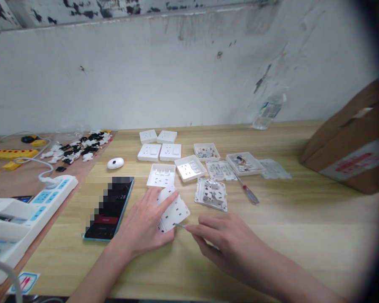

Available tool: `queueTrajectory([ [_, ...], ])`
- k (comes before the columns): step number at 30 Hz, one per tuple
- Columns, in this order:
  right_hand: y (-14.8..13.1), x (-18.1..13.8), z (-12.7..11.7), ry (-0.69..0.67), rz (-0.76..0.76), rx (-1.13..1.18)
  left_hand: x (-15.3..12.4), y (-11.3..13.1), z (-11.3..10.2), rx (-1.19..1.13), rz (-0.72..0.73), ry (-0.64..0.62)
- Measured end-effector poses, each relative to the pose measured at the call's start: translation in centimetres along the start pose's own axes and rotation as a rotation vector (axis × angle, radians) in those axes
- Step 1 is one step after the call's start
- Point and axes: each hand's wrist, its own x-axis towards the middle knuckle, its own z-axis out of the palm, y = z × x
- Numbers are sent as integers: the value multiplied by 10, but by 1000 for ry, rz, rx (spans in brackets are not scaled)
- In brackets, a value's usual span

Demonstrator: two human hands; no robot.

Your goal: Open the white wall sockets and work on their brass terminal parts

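My left hand is closed around a white wall-socket plate, holding it tilted above the table with its dotted flat side showing. My right hand pinches a thin metal rod, perhaps a small tool, whose tip meets the plate's lower right edge. The rest of the rod is hidden by the fingers. Just beyond the hands lie an empty socket cover, a second cover and a socket back with its inner parts showing.
Several assembled sockets stand farther back. Trays of small parts and a screwdriver lie right of centre. A phone and power strip are on the left. A bottle and cardboard box stand right.
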Motion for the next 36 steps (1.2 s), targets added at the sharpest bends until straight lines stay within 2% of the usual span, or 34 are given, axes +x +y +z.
queueTrajectory([
  [5, 0, -7, 9, -14, -33, -94, 3, 2, -1, 54, 13, 11],
  [11, -7, -20, 22, -1, -60, -356, 6, 3, -2, 165, 25, 15],
  [21, -20, -22, 33, -18, 20, -464, 7, 5, -1, 203, 21, -22],
  [26, -27, -17, 32, -40, -4, -490, 5, 1, 4, 166, 10, 3],
  [30, -20, -10, 29, -59, -50, -419, 4, -3, 5, 146, 15, 11],
  [36, -12, -4, 26, -139, 66, -242, 4, -7, 5, 119, 16, 20],
])
